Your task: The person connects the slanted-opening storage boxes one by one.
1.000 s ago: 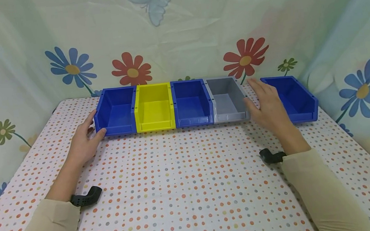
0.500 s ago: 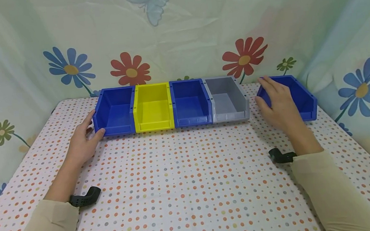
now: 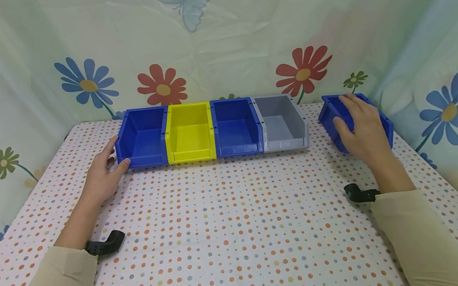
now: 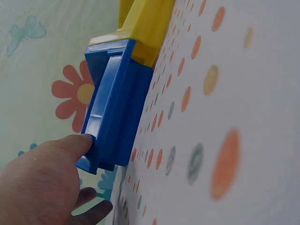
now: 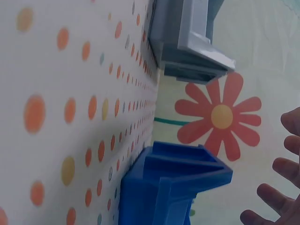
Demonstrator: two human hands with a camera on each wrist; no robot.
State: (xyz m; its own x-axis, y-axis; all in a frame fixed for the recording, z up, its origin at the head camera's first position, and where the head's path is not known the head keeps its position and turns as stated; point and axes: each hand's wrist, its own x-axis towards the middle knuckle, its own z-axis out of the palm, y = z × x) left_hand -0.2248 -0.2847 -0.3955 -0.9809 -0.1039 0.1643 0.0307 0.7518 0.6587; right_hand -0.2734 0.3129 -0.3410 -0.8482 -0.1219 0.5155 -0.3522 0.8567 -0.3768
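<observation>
My left hand [image 3: 103,177] is at the left end of a row of bins, its thumb on the front corner of a blue storage bin [image 3: 146,144] and its fingers along the bin's left side. In the left wrist view, the thumb touches the blue bin's front lip [image 4: 96,119] while other fingers extend loosely. Over a separate blue storage bin [image 3: 332,121] on the right hovers my right hand [image 3: 362,132], covering part of it. The right wrist view shows spread fingers [image 5: 281,199] apart from that bin's wall [image 5: 164,187].
A yellow bin [image 3: 190,140], another blue bin [image 3: 237,133] and a grey bin [image 3: 283,128] stand side by side in the row. A gap separates the grey bin from the right blue one. Dotted cloth [image 3: 221,236] covers the table; a flowered curtain [image 3: 235,32] hangs behind.
My right hand has moved right, from the grey bin's side across the gap to above the separate blue bin. The left hand and the bins stay put.
</observation>
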